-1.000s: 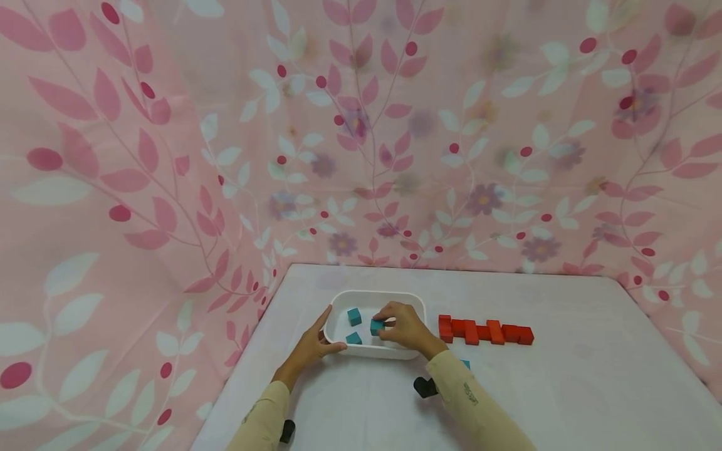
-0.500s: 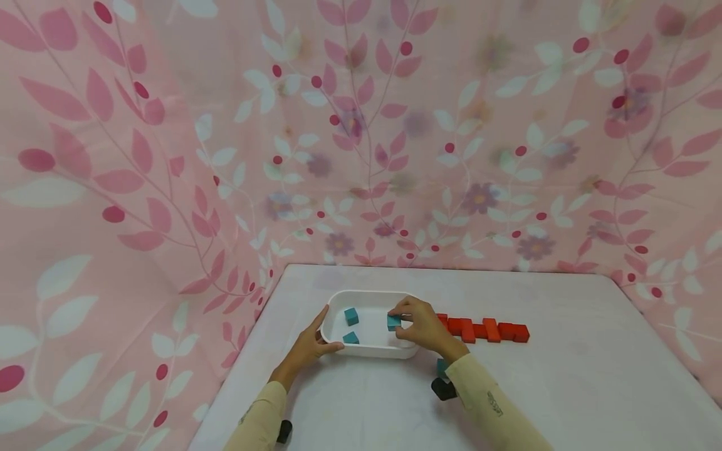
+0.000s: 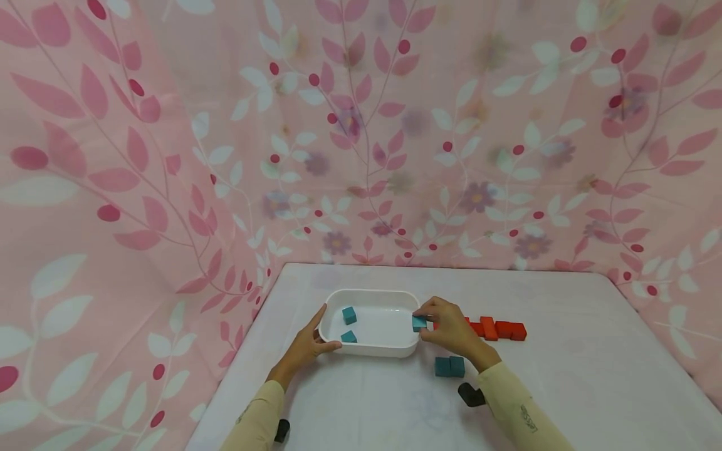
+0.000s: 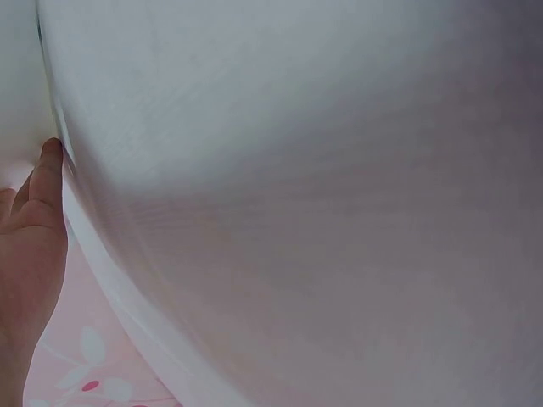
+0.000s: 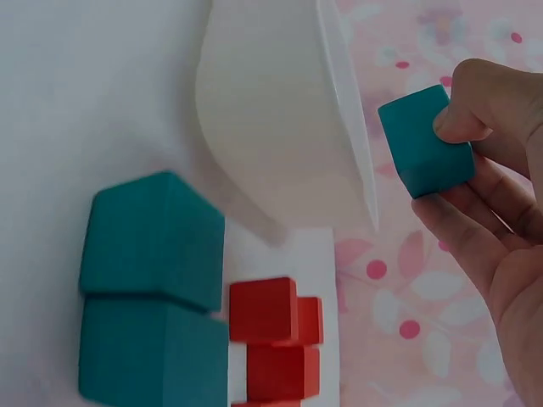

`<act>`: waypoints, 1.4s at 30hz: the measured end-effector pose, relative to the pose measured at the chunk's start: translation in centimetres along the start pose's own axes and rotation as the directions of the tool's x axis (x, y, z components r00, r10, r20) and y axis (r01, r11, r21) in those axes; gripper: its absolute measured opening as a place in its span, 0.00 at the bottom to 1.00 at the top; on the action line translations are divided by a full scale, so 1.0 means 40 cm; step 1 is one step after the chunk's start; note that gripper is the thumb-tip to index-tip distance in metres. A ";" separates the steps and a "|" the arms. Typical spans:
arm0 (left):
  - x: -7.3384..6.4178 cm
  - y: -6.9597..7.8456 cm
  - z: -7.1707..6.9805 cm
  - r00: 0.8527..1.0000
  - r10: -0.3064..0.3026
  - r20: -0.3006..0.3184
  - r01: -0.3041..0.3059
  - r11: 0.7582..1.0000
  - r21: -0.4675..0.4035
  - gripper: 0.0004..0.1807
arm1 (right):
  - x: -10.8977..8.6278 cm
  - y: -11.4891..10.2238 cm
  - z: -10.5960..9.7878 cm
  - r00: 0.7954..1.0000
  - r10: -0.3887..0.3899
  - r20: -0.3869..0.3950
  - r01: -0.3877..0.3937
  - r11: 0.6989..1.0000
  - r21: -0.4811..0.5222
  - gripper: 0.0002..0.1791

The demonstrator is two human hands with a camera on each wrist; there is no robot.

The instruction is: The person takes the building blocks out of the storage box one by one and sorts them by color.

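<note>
My right hand (image 3: 451, 326) pinches a teal block (image 5: 424, 140) between thumb and fingers, at the right end of the white tray (image 3: 372, 347). In the right wrist view that block is held up beside the tray's rim. My left hand (image 3: 304, 347) grips the tray's left end, its thumb at the near rim and its fingers along the outer side; in the left wrist view the fingers (image 4: 51, 174) lie against the white wall. Inside the tray are two teal blocks, one upper teal block (image 3: 349, 315) and one lower teal block (image 3: 348, 337) near the front wall.
Two more teal blocks (image 3: 449, 367) stand side by side on the white table (image 3: 361, 413), in front of the tray's right end. A row of red blocks (image 3: 502, 330) runs to the right behind my right hand, which partly hides it. A pink floral cloth (image 3: 361, 156) hangs behind the table.
My right hand has lifted the teal block from inside the tray and carried it right to the tray's right end. The two blocks in front have come into sight. My left hand stays.
</note>
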State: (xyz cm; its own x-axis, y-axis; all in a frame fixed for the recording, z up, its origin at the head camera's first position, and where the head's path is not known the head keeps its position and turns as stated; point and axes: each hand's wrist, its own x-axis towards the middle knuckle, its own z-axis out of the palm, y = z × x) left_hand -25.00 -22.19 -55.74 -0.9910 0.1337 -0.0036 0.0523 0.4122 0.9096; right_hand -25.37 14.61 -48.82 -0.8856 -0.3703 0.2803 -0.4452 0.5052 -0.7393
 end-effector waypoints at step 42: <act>0.000 -0.010 0.003 1.000 -0.016 -0.012 0.016 1.000 0.025 0.62 | -0.225 0.164 -0.100 0.978 0.206 0.042 -0.205 0.979 -0.014 0.19</act>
State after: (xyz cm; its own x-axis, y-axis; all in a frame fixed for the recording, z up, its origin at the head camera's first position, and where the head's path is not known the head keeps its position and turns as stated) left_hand -25.02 -22.26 -56.13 -0.9932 0.1161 -0.0127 0.0396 0.4366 0.8988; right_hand -20.84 24.37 -53.76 -0.9520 -0.2906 0.0963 -0.2555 0.5810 -0.7727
